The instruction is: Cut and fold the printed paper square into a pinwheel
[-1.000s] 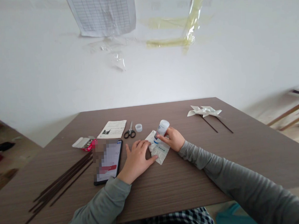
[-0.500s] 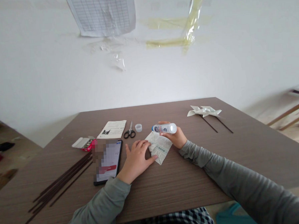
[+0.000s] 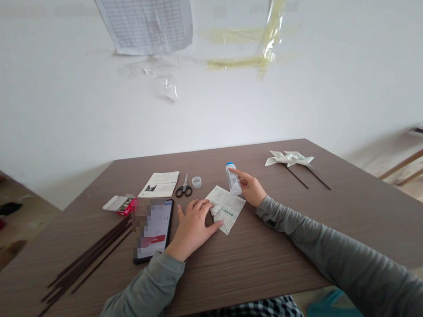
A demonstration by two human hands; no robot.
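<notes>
Head camera showed the glue bottle (image 3: 233, 180) standing upright on the table (image 3: 273, 250), just past the far corner of the printed paper (image 3: 225, 210). The right hand (image 3: 251, 188) gripped the bottle from its right side. The left hand (image 3: 192, 224) lay flat and open, fingers pressing the paper's left edge. A phone (image 3: 153, 226) lay just left of that hand; scissors (image 3: 183, 187) and a cap (image 3: 196, 181) sat beyond.

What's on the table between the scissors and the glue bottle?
In the head view, a small translucent cap stands between the scissors and the glue bottle; otherwise bare tabletop. The right hand holds the bottle upright.
</notes>
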